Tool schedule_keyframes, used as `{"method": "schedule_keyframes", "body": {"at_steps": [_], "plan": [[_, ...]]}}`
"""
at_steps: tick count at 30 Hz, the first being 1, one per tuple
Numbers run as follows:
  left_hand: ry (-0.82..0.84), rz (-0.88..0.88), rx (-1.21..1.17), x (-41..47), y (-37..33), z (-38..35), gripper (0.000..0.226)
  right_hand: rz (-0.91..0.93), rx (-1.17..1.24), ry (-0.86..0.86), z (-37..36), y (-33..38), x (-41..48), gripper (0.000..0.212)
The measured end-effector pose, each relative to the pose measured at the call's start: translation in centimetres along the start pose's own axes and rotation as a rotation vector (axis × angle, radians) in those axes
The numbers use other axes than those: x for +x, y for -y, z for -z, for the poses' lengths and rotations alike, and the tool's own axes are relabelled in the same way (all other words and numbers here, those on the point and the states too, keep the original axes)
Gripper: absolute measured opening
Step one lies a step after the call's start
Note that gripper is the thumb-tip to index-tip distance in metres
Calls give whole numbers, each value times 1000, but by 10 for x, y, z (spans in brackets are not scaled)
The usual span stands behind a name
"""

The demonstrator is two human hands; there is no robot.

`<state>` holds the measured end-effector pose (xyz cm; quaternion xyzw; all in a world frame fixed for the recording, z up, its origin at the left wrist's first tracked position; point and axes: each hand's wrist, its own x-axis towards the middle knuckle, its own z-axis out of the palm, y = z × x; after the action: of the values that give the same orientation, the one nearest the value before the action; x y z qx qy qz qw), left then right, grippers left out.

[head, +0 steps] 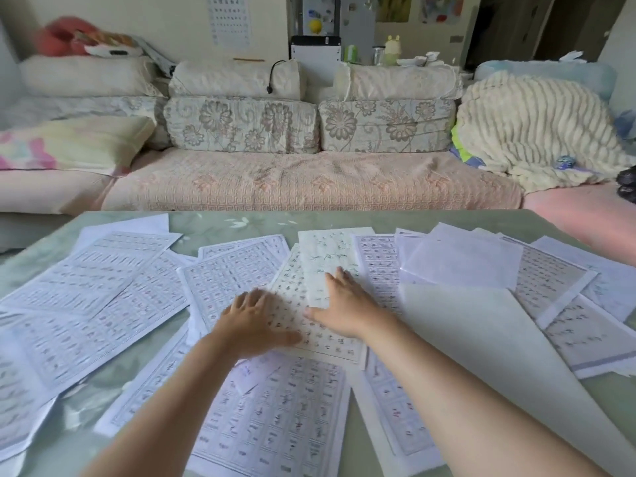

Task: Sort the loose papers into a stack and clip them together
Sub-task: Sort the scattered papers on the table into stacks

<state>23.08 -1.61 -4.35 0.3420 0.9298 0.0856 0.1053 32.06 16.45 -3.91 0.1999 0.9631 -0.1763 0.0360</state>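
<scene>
We see loose papers [103,304] spread all over the table [213,223], overlapping at every angle, no stack formed. Most are printed grid sheets with small characters; print too blurred to read.

Left hand [253,321] lies flat, palm down, on a cream sheet with rows of characters [309,325] near the table's middle. Fingers spread wide and blurred, holding nothing.

Right hand [344,306] is also palm down, just right of the left hand, not touching it. It sits across the lower end of a narrow cream strip with handwriting [327,256] and the cream sheet under it. Fingers extended, fairly close together, thumb out toward the left hand. We see nothing pinched; whether the fingertips hook the strip's edge, we cannot tell.

A large blank sheet [481,339] lies right of the right forearm, running toward the near right corner. A pale translucent sheet [461,259] lies on top of the pile at far right. A big grid sheet [275,425] sits between the two forearms at the near edge.

No clip visible to us in this view.

Behind the table: a sofa [309,184] with floral cushions [241,125] and a ribbed blanket [533,129] at its right end.
</scene>
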Motion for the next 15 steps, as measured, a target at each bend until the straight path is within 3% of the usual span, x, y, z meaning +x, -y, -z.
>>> {"method": "schedule_keyframes", "body": {"at_steps": [4,6,9,12,13,15], "plan": [[-97,38,5,2,0,-2,111,-66,-70,-74,-13,4,19,101],[-116,70,-78,6,-3,0,104,-70,-82,-199,-17,6,25,79],[-121,208,-383,14,-10,11,91,-3,-155,-341,-17,8,23,35],[-75,371,-653,21,-11,17,49,76,-201,-382,-12,9,12,34],[-66,387,-712,22,-9,18,27,98,-217,-393,-10,9,8,34],[-74,384,-800,19,-7,20,5,148,-279,-414,-7,11,2,34]]}}
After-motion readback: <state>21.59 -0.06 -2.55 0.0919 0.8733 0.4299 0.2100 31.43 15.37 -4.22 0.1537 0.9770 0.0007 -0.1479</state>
